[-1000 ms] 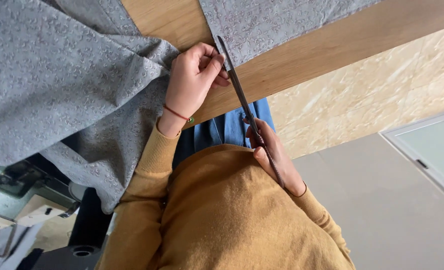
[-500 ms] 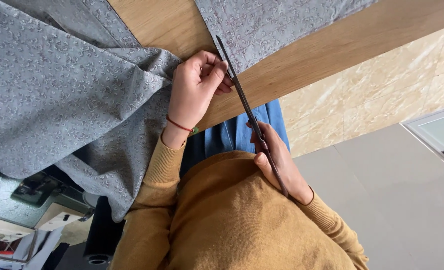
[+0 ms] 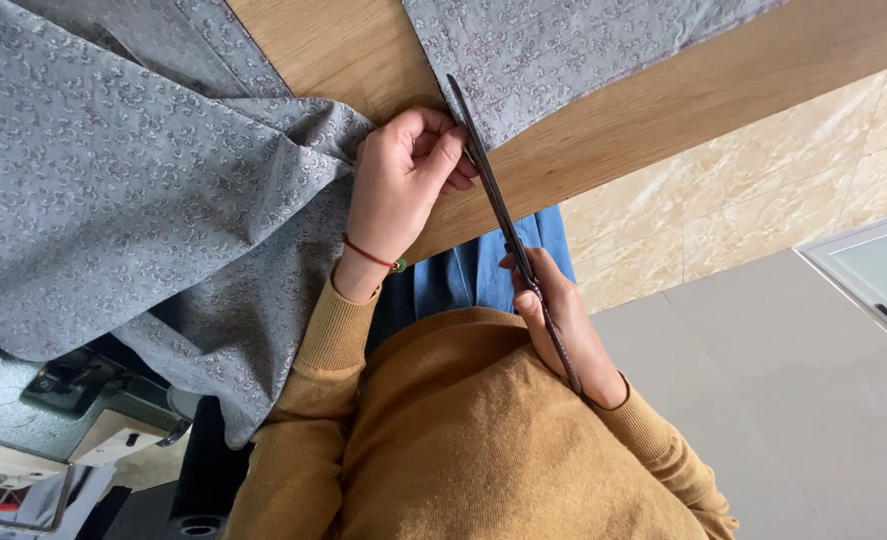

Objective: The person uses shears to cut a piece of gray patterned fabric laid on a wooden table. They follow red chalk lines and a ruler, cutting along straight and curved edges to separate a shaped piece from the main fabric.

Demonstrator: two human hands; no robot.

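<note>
gripping long dark scissors (image 3: 503, 215) by the handles, right hand (image 3: 563, 330) clenched, held near the table edge (image 3: 663, 110) against the torso. blades run up along the cut edge of the grey patterned fabric (image 3: 143, 190) on the wooden table. left hand (image 3: 403, 185) pinches the fabric edge just beside the blades, fingers (image 3: 443, 150) curled shut on the cloth.

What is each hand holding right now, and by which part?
The right hand holds the long dark scissors by the handle end. The left hand pinches the grey patterned fabric at its cut edge, beside the blades.
</note>
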